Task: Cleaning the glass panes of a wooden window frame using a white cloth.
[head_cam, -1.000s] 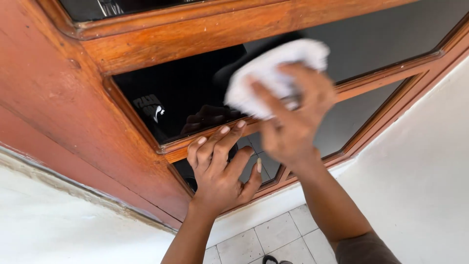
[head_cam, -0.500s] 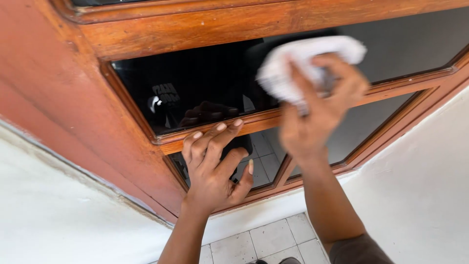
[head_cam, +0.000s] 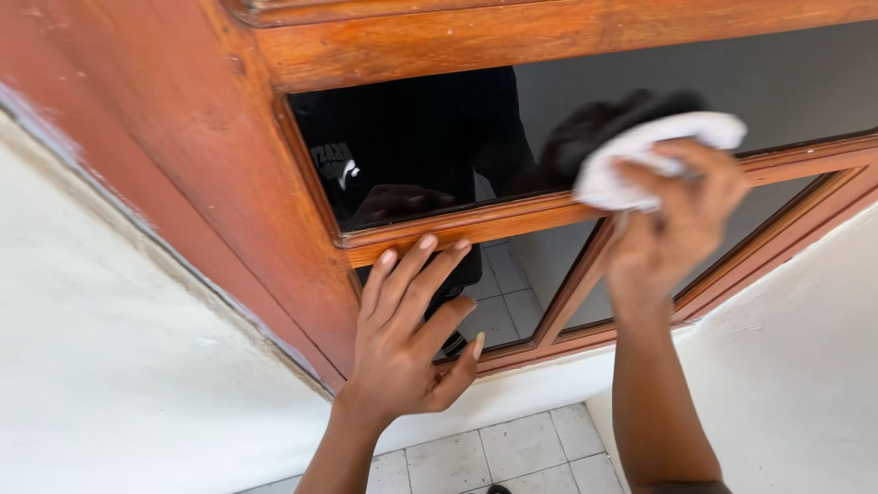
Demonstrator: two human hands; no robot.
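My right hand (head_cam: pixel 672 224) grips a crumpled white cloth (head_cam: pixel 640 155) and presses it against the dark glass pane (head_cam: pixel 585 119) of a reddish-brown wooden window frame (head_cam: pixel 457 229). My left hand (head_cam: pixel 407 343) lies flat, fingers spread, on the lower pane and the horizontal wooden bar, fingertips touching the wood. The glass reflects a dark shirt and both hands.
White plastered wall (head_cam: pixel 110 366) surrounds the frame on the left and at the lower right (head_cam: pixel 805 348). Pale grey floor tiles (head_cam: pixel 512 453) show below between my arms. A thick wooden top rail (head_cam: pixel 549 37) crosses above the pane.
My right hand has swept the cloth to the right along the upper pane. My left hand has stayed flat on the lower bar. The view has shifted slightly.
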